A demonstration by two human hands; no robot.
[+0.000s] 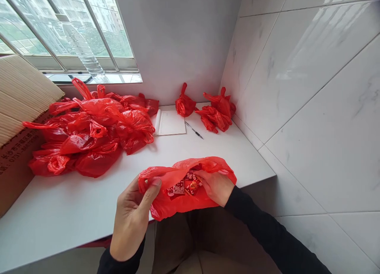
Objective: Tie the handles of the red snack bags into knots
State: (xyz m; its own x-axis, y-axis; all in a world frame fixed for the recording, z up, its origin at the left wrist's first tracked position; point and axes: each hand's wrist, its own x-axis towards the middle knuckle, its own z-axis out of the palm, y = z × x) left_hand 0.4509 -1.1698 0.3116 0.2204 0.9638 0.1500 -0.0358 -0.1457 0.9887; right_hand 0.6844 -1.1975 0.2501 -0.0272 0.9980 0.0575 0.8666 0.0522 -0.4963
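Observation:
An opened red plastic bag (184, 204) is held over the table's front edge, near my lap. My left hand (133, 214) pinches the bag's left rim between thumb and fingers. Inside the opening lie small red packets (192, 183) with gold and white print, and a pinkish patterned piece (177, 188) beside them. My right hand (216, 186) reaches into the bag from the right, its fingertips at the packets; whether it grips one is hidden.
Many knotted red bags (97, 135) are heaped at the left beside a cardboard box (20, 155). A notepad (171, 122), a pen (194, 130) and more red bags (219, 111) lie towards the back wall. A water bottle (84, 52) stands on the windowsill.

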